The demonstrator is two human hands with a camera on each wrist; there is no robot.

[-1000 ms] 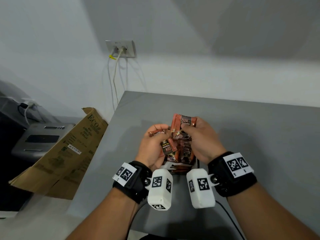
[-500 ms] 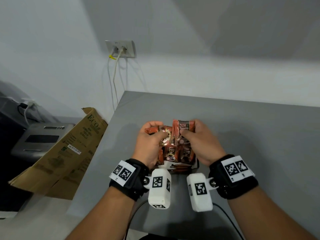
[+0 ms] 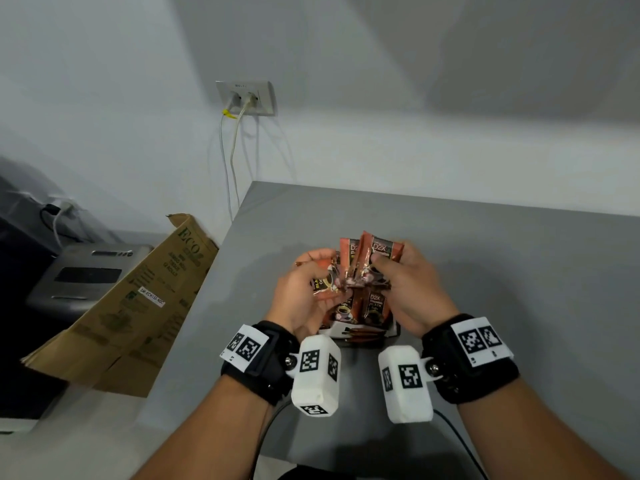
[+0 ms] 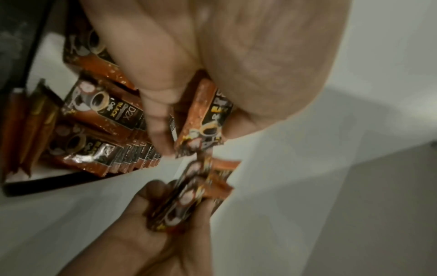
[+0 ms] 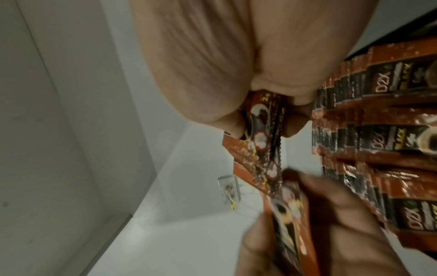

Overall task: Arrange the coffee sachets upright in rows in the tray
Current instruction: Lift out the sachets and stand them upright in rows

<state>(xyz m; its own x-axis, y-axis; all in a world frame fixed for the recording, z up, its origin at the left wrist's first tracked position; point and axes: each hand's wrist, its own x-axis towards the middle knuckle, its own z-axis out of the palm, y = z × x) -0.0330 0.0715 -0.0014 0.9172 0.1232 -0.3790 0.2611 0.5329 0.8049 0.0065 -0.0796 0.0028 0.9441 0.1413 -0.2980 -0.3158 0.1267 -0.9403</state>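
Both hands hover just above the black-rimmed tray [image 3: 391, 332], where orange-brown coffee sachets [image 3: 375, 306] stand upright in rows [image 4: 99, 115]. My right hand [image 3: 381, 265] grips a small fanned bunch of sachets [image 3: 379, 249], tops up. My left hand [image 3: 322, 268] pinches one sachet [image 3: 323, 284] between thumb and fingers, tilted to the left. In the left wrist view that sachet [image 4: 205, 115] points toward the right hand's bunch [image 4: 189, 196]. In the right wrist view the tray's rows [image 5: 378, 140] fill the right side. The hands hide the tray's far part.
The tray stands near the front of a grey table [image 3: 485, 271]. A folded cardboard box [image 3: 138, 306] leans at the table's left edge beside a grey machine [image 3: 86, 275]. Cables hang from a wall socket [image 3: 246, 98]. Black cords trail off the table's front edge.
The hands closed together over the tray half a second ago and have drawn slightly apart. The left hand now holds a single sachet clear of the right hand's bunch.
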